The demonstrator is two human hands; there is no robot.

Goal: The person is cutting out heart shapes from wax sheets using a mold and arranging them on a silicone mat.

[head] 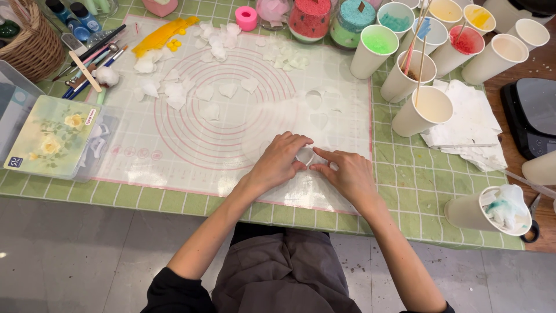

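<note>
Left hand (278, 162) and right hand (346, 174) both pinching a small white petal-shaped cutter (304, 155) between fingertips, pressed onto thin translucent rolled paste (324, 124), smooth silicone mat (191, 150) with pink rings beneath, cut white petals (229, 90) beyond the grip

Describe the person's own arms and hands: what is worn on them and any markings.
Both forearms are bare. The left hand and right hand wear no gloves, and no rings, watch or bracelets are visible. Dark, black-looking sleeves are pushed up to about the elbows, showing at the bottom edge of the view. No marks or tattoos can be made out.
</note>
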